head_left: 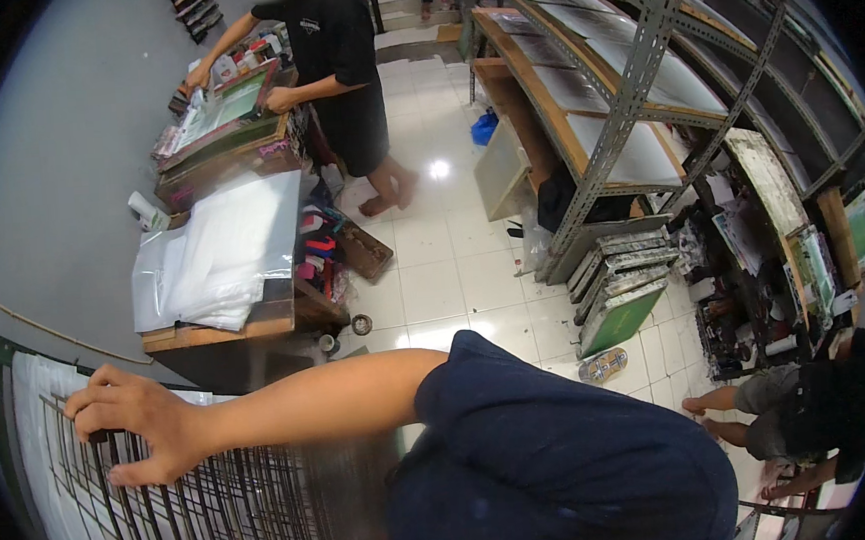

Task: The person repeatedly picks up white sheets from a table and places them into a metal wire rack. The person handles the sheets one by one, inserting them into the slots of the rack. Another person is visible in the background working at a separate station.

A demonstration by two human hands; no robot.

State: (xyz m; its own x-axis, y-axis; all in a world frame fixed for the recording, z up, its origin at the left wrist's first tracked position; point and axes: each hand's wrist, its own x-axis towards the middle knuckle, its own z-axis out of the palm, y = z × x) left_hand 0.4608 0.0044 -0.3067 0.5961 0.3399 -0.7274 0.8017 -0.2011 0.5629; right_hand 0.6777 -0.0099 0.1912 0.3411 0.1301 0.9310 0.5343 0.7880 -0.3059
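Note:
My right hand [142,421] reaches across to the left, its bare forearm coming out of a dark blue sleeve [555,442]. Its fingers curl over the dark bars of a wire drying rack [199,517], with the thumb lower down along the bars. The rack is made of many closely stacked wire shelves, blurred toward its right side. White sheets [40,398] show behind the bars on the left. My left hand does not appear.
A co-worker [334,76] stands at a printing bench [224,154] at the far left. Clear-wrapped white sheets [221,255] cover a nearer table. Metal shelving [630,76] stands right, with stacked frames [620,297] beside it. A skateboard [603,364] and a seated person [813,404] are lower right.

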